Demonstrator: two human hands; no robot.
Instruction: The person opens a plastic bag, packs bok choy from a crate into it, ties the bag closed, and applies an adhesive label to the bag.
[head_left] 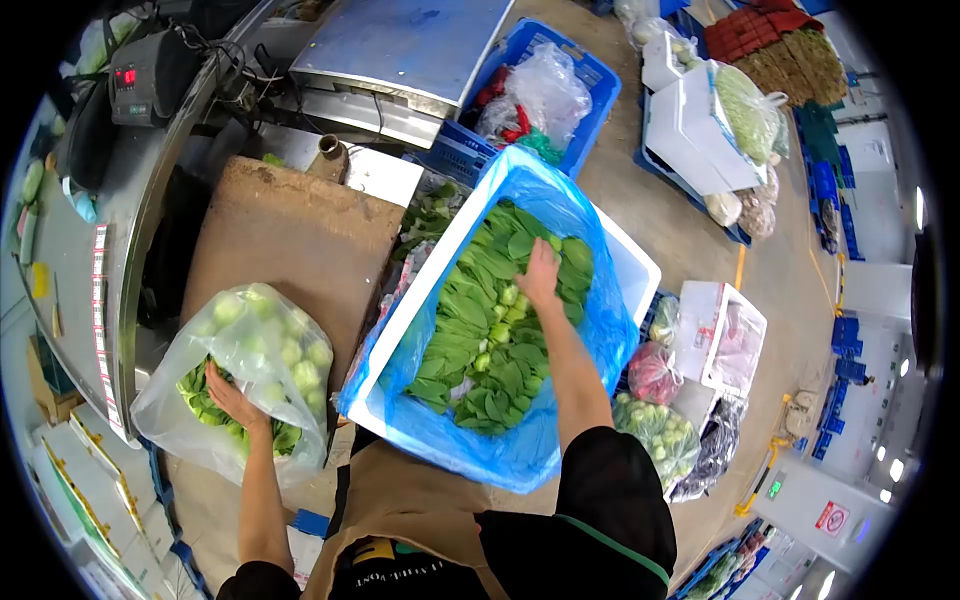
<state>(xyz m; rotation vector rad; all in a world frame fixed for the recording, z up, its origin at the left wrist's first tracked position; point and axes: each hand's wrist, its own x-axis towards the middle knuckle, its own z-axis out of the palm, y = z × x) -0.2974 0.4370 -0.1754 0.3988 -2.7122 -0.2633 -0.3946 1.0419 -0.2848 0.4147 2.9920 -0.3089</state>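
Observation:
My left hand (234,402) is inside the mouth of a clear plastic bag (160,412), with its fingers stretched out against leafy bok choy (196,396). Pale bok choy stem ends (300,355) press against the far side of the bag. Over a white foam box (395,345) lined with blue plastic film (500,462), my right hand (540,275) reaches down onto rows of bok choy (470,300). Its thumb stands apart from the fingers, and the fingertips touch the greens near the box's far right part.
A brown board (290,225) lies under part of the bag. Beyond it are a metal scale platform (400,50) and a blue crate (590,80) holding plastic bags. Foam boxes (690,120) and bagged vegetables (655,435) stand on the right. A steel counter (150,200) runs along the left.

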